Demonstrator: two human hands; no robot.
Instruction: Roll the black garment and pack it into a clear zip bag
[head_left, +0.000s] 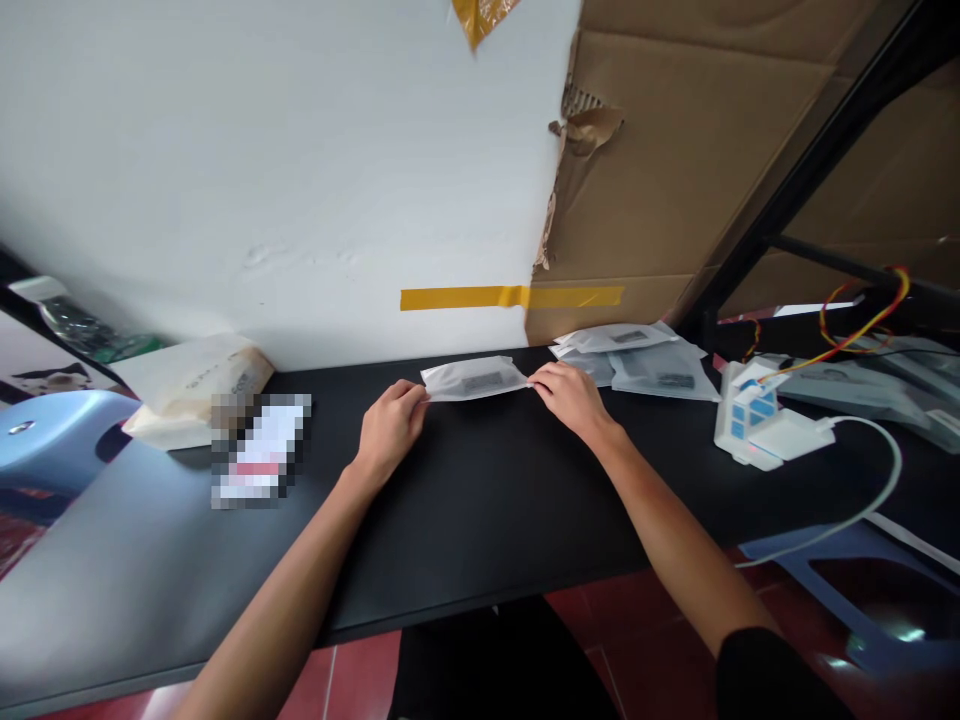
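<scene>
**Pouch held at both ends, far edge of bench**

Left hand and right hand each pinch one short end of a white pouch. Both grips are closed on it, fingers clamped on the edges. The pouch sits low over the black bench, close to the white wall; can't tell if its underside touches the surface. Holding opposite ends likely keeps the thin film stretched flat, dark label patch facing up.

Around it:
- Pile of similar pouches just right of the right hand, loosely fanned, within easy reach.
- White device with blue squares further right, white cable looping off the bench edge, red/yellow wires behind it.
- Beige bag and a blurred-out item to the left, well apart from the hands.
- Cardboard sheet taped to the wall with a yellow strip.

Nothing lies between the hands and the pile. The cable is the only snag risk, and only on the right.
</scene>
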